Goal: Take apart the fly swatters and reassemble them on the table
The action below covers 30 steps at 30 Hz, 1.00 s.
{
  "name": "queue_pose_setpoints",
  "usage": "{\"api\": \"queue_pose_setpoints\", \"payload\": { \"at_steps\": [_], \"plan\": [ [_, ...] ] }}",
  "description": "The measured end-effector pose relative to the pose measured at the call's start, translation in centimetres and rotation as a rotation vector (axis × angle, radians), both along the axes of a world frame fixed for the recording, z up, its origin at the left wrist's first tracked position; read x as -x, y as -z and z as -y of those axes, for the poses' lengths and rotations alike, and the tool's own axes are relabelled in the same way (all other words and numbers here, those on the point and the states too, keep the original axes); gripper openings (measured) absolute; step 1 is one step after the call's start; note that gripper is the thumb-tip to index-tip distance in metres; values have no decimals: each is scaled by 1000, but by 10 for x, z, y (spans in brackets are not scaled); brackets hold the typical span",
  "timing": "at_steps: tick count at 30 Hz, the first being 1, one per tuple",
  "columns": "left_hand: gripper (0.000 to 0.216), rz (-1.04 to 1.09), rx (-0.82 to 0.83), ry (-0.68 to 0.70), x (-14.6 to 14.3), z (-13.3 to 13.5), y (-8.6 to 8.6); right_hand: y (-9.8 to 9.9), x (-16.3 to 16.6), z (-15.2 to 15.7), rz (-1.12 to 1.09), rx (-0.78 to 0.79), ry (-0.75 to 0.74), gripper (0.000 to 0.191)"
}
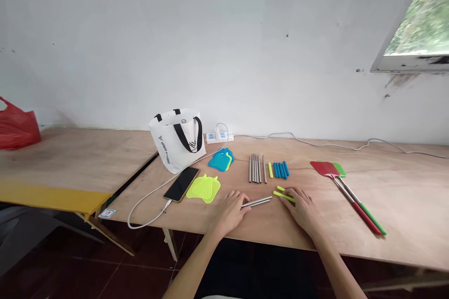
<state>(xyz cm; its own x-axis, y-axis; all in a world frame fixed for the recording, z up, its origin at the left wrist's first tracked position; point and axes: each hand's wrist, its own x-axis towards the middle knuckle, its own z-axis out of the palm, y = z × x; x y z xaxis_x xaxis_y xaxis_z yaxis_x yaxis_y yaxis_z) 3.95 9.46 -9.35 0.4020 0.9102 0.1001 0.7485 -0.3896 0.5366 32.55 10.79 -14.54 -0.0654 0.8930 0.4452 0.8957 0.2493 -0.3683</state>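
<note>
My left hand (229, 209) rests on the wooden table (403, 224), its fingers curled around the near end of two metal rods (258, 202). My right hand (302, 206) lies beside it, fingers pinching yellow-green grip sleeves (282, 193). Just beyond them lie a row of several metal rods (256, 168), a single yellow-green sleeve (270, 170) and several blue sleeves (281, 169). A yellow-green swatter head (204, 188) lies left of my left hand. Blue and green swatter heads (220, 159) are stacked farther back.
Two assembled fly swatters, red (345, 191) and green (365, 210), lie at the right. A phone (181, 184) on a white cable, a white tote bag (177, 139) and a power strip (219, 137) sit at the left and back. A red plastic bag (16, 126) is on the neighbouring table.
</note>
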Motion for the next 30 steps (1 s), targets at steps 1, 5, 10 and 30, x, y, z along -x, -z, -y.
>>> {"api": "queue_pose_setpoints", "payload": {
  "at_steps": [1,5,10,30],
  "plan": [
    [7,-3,-6,5,2,0,0,1,0,0,1,-1,1,35],
    [11,18,-92,-3,4,-4,1,1,-1,-2,-4,-27,-36,35],
    [17,37,-155,-51,5,-8,1,-5,0,-3,-50,-82,-139,29],
    [20,105,-133,-46,5,-7,-1,-5,6,-2,-26,-210,-218,33]
  ]
}}
